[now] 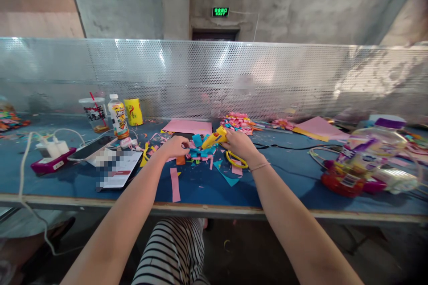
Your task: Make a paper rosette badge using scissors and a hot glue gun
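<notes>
A yellow glue gun point(216, 137) is in my right hand point(239, 144), its nozzle pointing down and left over a small heap of cut paper. Bright blue and pink paper strips point(200, 153) make up this heap, between my two hands. At the heap's left edge my left hand point(175, 148) is closed, thumb and fingers curled together; what they pinch is too small to make out. Yellow-handled scissors point(236, 160) lie just below my right hand. A pink paper strip point(174, 185) rests nearer the table's front edge.
On the left stand a drink bottle point(117, 116), a plastic cup point(95, 113) and a yellow tin point(133, 111), with phones point(122, 169) and a purple power strip point(53, 160) before them. A jug with red liquid point(344, 180) stands right. A perforated metal screen point(187, 67) closes the back.
</notes>
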{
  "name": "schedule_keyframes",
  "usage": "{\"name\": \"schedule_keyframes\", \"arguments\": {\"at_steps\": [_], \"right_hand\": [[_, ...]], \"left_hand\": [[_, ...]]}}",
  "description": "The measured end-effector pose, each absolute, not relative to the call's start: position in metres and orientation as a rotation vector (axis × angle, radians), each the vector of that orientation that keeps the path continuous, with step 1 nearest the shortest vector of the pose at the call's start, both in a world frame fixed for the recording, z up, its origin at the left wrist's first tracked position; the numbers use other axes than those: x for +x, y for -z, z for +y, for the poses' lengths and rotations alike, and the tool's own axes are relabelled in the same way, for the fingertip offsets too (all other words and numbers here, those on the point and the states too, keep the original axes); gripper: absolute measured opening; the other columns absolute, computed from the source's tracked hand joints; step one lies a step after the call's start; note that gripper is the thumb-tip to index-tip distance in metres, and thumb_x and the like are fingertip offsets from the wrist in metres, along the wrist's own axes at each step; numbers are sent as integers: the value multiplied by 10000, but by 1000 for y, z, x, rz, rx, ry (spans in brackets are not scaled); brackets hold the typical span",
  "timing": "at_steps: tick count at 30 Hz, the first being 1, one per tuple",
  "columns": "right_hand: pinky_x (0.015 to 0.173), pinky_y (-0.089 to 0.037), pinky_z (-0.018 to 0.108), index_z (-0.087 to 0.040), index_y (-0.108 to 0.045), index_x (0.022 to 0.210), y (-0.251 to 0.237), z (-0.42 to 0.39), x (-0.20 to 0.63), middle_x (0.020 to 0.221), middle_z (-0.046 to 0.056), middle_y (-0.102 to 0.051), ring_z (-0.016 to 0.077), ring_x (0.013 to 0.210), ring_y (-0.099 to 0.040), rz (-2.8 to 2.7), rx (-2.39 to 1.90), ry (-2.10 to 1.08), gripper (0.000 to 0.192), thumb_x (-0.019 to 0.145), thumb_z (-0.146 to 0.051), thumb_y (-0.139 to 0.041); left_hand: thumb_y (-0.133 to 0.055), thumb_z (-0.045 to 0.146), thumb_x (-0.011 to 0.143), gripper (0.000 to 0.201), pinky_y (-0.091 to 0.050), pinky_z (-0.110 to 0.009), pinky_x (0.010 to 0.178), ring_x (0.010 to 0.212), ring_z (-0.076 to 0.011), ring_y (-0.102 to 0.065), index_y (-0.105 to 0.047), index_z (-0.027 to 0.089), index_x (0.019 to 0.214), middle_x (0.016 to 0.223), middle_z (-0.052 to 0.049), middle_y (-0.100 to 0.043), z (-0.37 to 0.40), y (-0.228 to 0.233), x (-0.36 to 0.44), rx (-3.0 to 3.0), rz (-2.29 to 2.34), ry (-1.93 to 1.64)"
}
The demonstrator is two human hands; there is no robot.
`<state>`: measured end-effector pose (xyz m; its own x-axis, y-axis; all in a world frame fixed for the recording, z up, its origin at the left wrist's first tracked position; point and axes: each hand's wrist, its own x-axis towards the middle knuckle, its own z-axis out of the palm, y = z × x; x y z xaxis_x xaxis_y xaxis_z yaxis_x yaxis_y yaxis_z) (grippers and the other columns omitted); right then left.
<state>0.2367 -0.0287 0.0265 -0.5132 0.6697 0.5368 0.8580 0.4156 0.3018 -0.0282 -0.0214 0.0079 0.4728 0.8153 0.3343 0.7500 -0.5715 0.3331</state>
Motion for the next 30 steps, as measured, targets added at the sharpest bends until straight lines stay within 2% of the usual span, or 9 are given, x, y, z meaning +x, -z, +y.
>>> {"name": "schedule_keyframes", "arguments": {"at_steps": [4, 11, 16, 22, 26, 30], "right_hand": [[649, -393, 278, -126, -563, 928, -23, -23, 248, 886, 109, -629, 217, 783, -590, -2163, -1458, 688, 330, 765, -407, -505], [640, -419, 304, -116, -516, 1081, -20, -15, 262, 954, 140, -637, 251, 808, -610, -1852, -1760, 531, 493, 752, -482, -490], [632, -427, 302, -119, -535, 1043, -18, -11, 267, 927, 135, -648, 256, 825, -617, -1818, -1839, 465, 481, 743, -493, -493], [638, -436, 312, -128, -538, 1023, -18, -10, 268, 944, 138, -645, 262, 850, -616, -1787, -1866, 402, 467, 725, -487, -518], [634, -436, 306, -116, -526, 1037, -18, -8, 268, 936, 154, -644, 266, 854, -616, -1758, -1873, 332, 509, 704, -500, -541], [639, -440, 296, -122, -519, 1041, -17, -6, 265, 924, 141, -648, 259, 865, -611, -1752, -1750, 264, 564, 669, -544, -563]], "left_hand": [[-544, 263, 625, 242, -433, -261, 705, 780, -180, -589, -677, 196, 815, 860, -52, -662, -21, -7, -28, 2596, 1337, -654], [-559, 238, 616, 202, -427, -257, 781, 866, -191, -587, -696, 205, 761, 912, -42, -656, -22, -5, -25, 2675, 1180, -653], [-512, 195, 615, 269, -436, -247, 769, 857, -184, -594, -696, 212, 811, 901, -27, -676, -19, 2, -21, 2610, 1218, -582], [-525, 192, 594, 260, -437, -240, 746, 827, -184, -605, -699, 235, 782, 868, -19, -688, -17, 8, -14, 2677, 1219, -498], [-511, 186, 619, 225, -435, -248, 752, 824, -184, -607, -693, 234, 742, 825, -16, -688, -20, 7, -11, 2654, 1291, -559], [-492, 199, 682, 201, -426, -282, 795, 841, -189, -594, -682, 216, 746, 842, -33, -676, -23, 2, -9, 2667, 1339, -807]]}}
